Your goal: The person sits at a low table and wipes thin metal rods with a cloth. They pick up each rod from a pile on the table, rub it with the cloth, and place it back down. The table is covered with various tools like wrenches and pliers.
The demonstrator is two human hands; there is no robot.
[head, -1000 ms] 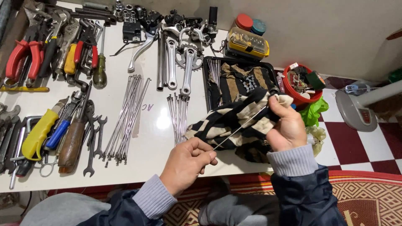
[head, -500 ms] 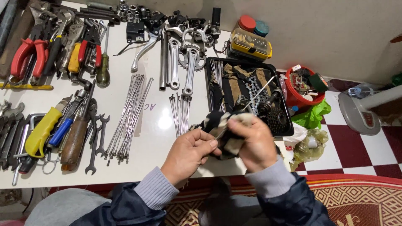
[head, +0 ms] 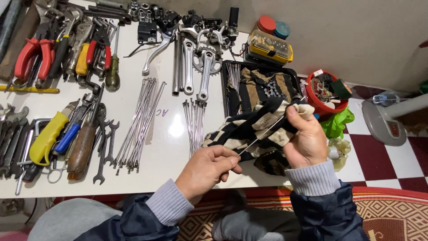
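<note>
My left hand [head: 208, 168] pinches the near end of a thin metal spoke [head: 261, 136] above the table's front edge. The spoke runs up and to the right into a black-and-cream striped rag [head: 249, 129]. My right hand [head: 305, 138] holds that rag, with the cloth wrapped around the spoke's far end. Two bundles of loose spokes lie on the white table [head: 171, 129]: a big one [head: 140, 122] to the left and a smaller one [head: 195, 125] just beyond my left hand.
A black tray [head: 227, 87] with a striped cloth and small parts sits behind the rag. Crank arms [head: 194, 67], pliers [head: 33, 56], wrenches [head: 104, 151] and screwdrivers [head: 53, 134] fill the left and far side. A red bucket [head: 327, 93] stands on the tiled floor at right.
My right hand has slid the rag up and to the right along the spoke, away from my left hand; half a second ago both hands were close together.
</note>
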